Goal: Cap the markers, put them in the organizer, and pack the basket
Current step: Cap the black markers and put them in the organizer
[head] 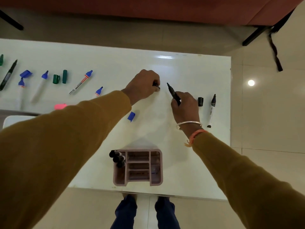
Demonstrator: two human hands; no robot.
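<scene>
Gripping an uncapped black marker (pixel 173 93), tip toward 11 o'clock, the right hand (pixel 184 106) nears the left hand (pixel 143 85), whose curled fingers pinch a dark cap (pixel 156 86); organizer (pixel 119 182) at 6 o'clock.

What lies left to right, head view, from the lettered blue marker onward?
Lettered blue marker → short blue marker → left hand pinching a dark cap → right hand gripping a black marker → loose black cap → spare black marker.

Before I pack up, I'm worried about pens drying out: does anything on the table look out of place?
Caps lie loose: a blue cap alone in the middle, a black cap beside an uncapped black marker at right, green caps at left. Nothing looks spilled or broken.
</scene>
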